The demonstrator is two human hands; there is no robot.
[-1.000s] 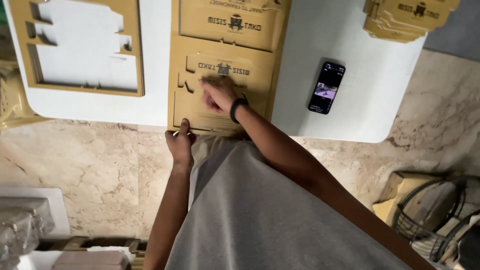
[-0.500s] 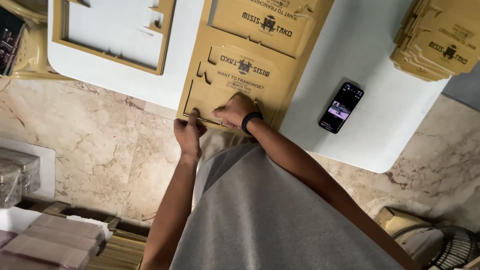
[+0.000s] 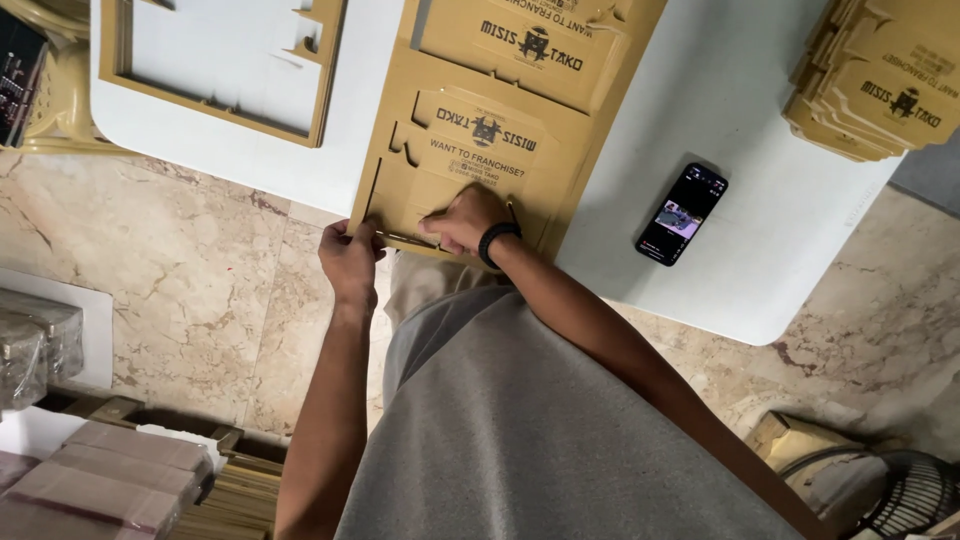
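Marble floor (image 3: 180,300), beige with brown veins and a polished sheen, ran under a smooth white table (image 3: 740,240) with a rounded corner. On the table's near edge lay a flat sheet (image 3: 500,120) of tan die-cut cardboard, matt and stiff, printed in dark ink and scored into panels with notched tabs; its near end overhung the table edge.

The left hand (image 3: 350,258) pinched the sheet's near left corner, fingers curled narrow around the edge. The right hand (image 3: 468,218), a black band at its wrist, pressed down on the sheet's near panel with bent fingers, closed on the cardboard beside the left hand. Both arms reached out from a grey shirt (image 3: 540,430) that hid the floor below.

Left of the sheet lay a cardboard frame (image 3: 225,110), the same tan stock with its middle punched out, so that the white table showed through. At the far right sat a stack (image 3: 880,85) of like sheets, edges layered. A black phone (image 3: 681,213), screen lit, lay on the table to the right of the sheet, well apart from the hands.

On the floor at near left stood wrapped bundles (image 3: 110,480) in dull pinkish film; at near right, a dark wire fan (image 3: 900,495) and a small box (image 3: 790,440).
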